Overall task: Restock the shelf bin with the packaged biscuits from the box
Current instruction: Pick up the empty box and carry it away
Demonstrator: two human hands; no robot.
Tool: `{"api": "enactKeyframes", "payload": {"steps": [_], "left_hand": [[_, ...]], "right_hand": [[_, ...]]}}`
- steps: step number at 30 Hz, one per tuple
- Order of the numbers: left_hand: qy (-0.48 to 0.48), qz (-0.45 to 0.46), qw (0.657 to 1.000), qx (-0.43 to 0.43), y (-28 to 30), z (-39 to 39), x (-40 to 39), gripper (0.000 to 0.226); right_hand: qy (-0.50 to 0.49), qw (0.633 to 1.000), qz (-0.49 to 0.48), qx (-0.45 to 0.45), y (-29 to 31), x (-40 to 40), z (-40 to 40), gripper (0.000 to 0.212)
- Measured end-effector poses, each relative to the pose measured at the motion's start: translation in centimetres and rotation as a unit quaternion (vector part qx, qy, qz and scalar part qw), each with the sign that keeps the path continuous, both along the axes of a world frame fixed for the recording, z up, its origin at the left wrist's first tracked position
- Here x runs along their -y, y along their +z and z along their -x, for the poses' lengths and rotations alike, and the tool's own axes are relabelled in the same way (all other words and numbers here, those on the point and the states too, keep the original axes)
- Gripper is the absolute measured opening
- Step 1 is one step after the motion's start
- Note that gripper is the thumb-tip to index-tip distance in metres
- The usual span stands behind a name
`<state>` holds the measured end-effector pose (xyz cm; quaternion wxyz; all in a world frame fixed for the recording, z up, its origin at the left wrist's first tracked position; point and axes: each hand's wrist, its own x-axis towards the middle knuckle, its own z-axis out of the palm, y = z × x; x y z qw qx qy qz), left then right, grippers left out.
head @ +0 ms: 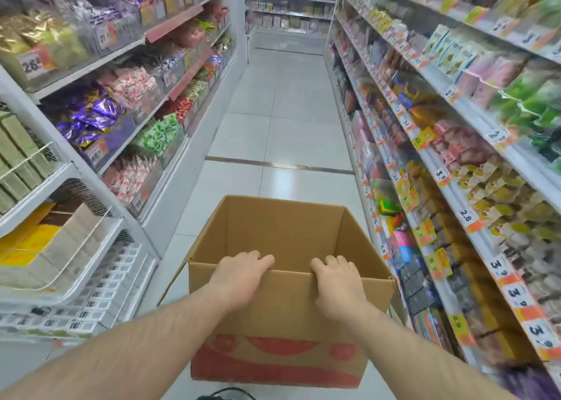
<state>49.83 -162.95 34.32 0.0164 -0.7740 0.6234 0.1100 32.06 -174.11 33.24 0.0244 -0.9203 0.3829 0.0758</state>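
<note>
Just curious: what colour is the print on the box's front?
Red print on the brown box, seen in the head view.

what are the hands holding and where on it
Both hands grip the cardboard box by its near top rim: left hand and right hand, fingers curled over the edge.

Box (282,308) floor hidden; right shelves (455,156) blurred.

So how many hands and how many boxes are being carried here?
Hands: 2, the left hand and the right hand, both gripping the near rim of the box.
Cardboard box: 1, open at the top; no biscuit packs show in the part of its inside that can be seen.
Total: 3
</note>
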Motion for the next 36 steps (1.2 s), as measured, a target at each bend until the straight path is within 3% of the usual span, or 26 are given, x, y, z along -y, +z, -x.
{"api": "enactKeyframes", "payload": {"steps": [10,20,28,36], "left_hand": [[-0.009,0.006,0.998,-0.060,-2.6,-12.6,28.4,0.029],[-0.037,-0.021,0.999,-0.032,-2.6,-22.7,58.0,0.037],[0.051,-0.013,0.998,-0.033,-2.8,-30.5,81.0,0.034],[0.148,0.006,0.988,-0.047,-2.1,-43.0,95.7,0.031]], "right_hand": [[-0.001,0.998,0.014,-0.068,-0.6,28.3,-12.5,0.038],[-0.025,0.998,0.020,-0.053,-0.9,57.0,-22.2,0.035],[0.054,0.998,0.004,-0.033,-1.9,82.9,-31.9,0.039],[0.162,0.986,0.022,-0.036,0.2,100.6,-47.7,0.034]]}}
